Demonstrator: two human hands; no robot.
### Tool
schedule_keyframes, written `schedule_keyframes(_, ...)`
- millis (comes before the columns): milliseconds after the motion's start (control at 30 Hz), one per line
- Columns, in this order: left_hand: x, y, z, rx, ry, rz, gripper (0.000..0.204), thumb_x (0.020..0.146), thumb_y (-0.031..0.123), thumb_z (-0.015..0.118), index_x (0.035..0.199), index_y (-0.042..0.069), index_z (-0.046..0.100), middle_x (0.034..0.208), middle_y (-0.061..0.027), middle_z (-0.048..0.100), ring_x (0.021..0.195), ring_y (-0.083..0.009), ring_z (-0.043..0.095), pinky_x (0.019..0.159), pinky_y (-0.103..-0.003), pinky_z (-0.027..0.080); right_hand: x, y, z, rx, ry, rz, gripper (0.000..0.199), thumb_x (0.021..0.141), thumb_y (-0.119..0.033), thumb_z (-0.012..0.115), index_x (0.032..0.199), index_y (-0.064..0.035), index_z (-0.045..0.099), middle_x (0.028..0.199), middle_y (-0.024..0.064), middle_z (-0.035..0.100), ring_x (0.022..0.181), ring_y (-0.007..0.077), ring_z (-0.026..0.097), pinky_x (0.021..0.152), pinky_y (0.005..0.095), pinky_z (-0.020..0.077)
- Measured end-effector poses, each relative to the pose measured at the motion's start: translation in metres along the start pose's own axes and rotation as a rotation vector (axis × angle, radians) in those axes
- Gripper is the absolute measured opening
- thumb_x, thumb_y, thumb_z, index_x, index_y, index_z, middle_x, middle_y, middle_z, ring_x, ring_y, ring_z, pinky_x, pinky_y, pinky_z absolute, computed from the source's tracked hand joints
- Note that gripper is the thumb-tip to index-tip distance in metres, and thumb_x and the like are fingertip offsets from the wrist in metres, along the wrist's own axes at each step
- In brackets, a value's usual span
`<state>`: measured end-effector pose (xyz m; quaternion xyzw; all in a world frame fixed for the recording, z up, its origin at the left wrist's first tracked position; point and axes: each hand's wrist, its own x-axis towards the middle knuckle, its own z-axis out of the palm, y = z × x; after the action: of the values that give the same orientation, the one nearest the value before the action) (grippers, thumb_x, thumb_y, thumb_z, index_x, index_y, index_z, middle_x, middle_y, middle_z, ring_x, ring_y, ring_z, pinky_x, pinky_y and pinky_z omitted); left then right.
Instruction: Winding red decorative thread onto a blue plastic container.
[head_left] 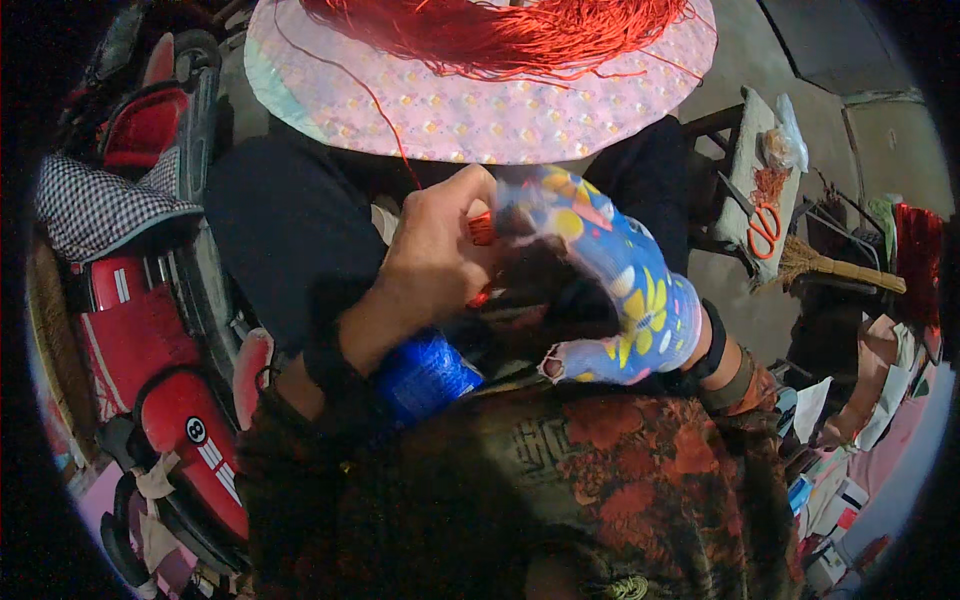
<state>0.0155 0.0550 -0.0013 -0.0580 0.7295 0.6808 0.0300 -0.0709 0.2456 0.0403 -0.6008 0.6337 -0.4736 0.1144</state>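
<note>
My bare left hand (432, 245) is closed around a small bundle of red cord (482, 230), which peeks out between the fingers. A single strand runs up from this hand to the large skein of red cord (500, 40) on a round, pink patterned board (440, 120). Close against it is my right hand (625, 280) in a blue flowered glove. Its thumb, bare at the tip, stands wide of the curved fingers, and its fingertips are smeared by motion near the left hand. A blue roll of twine (428, 378) sits beside my left wrist.
To the right, orange-handled scissors (764, 228) lie at the edge of a narrow bench (750, 150). A straw hand broom (840, 268) is beside it. At left stands a red ride-on vehicle (190, 440) with a checkered cloth (105, 208) nearby. Papers (870, 380) pile up at far right.
</note>
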Motion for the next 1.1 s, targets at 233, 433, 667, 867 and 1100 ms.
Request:
schedule_keyframes(233, 0.0, 0.011, -0.009, 0.205, -0.116, -0.097, 0.026, 0.074, 0.002, 0.075, 0.095, -0.002, 0.062, 0.089, -0.0074, 0.069, 0.084, -0.0101, 0.063, 0.074, -0.027, 0.052, 0.003, 0.035, 0.005, 0.365, 0.01, 0.291, 0.085, 0.083, -0.036, 0.067, 0.146, -0.0005, 0.023, 0.142, 0.0206, 0.041, 0.133, 0.0373, 0.038, 0.108, 0.0398, 0.0322)
schedule_keyframes(433, -0.008, 0.016, -0.013, -0.077, -0.097, -0.186, 0.03, 0.076, 0.0, 0.073, 0.102, 0.0, 0.057, 0.095, -0.0081, 0.067, 0.088, -0.0104, 0.062, 0.079, -0.026, 0.051, -0.02, 0.064, 0.024, 0.988, 0.028, 0.461, 0.078, 0.096, -0.053, 0.044, 0.15, -0.0038, 0.017, 0.149, 0.0146, 0.032, 0.137, 0.0246, 0.034, 0.112, 0.0364, 0.0276)
schedule_keyframes(667, 0.002, 0.024, -0.001, -0.087, -0.003, -0.224, 0.032, 0.084, 0.007, 0.065, 0.112, -0.003, 0.054, 0.091, -0.0079, 0.064, 0.084, -0.0093, 0.06, 0.074, -0.026, 0.049, -0.046, 0.048, 0.029, 1.293, 0.367, 0.448, 0.066, 0.097, -0.048, 0.046, 0.143, -0.0025, 0.033, 0.14, 0.0121, 0.044, 0.128, 0.0247, 0.044, 0.107, 0.0389, 0.0348)
schedule_keyframes(867, -0.001, 0.026, -0.007, -0.36, 0.034, -0.309, 0.035, 0.093, 0.028, 0.054, 0.112, 0.0, 0.055, 0.079, -0.0055, 0.061, 0.067, -0.0107, 0.057, 0.062, -0.024, 0.046, -0.123, 0.074, -0.039, -0.269, 0.615, 0.849, 0.025, 0.084, -0.013, 0.069, 0.108, -0.0076, 0.064, 0.106, 0.0087, 0.069, 0.102, 0.0198, 0.065, 0.09, 0.0316, 0.049)
schedule_keyframes(1100, -0.003, 0.013, -0.008, -0.56, 0.148, -0.333, 0.036, 0.096, 0.025, 0.048, 0.118, -0.002, 0.053, 0.094, -0.008, 0.062, 0.08, -0.0151, 0.062, 0.075, -0.028, 0.051, -0.255, 0.1, -0.121, -0.938, 0.613, 1.164, 0.025, 0.083, -0.012, 0.06, 0.108, -0.0094, 0.062, 0.099, 0.0082, 0.068, 0.09, 0.0217, 0.066, 0.075, 0.033, 0.0523)
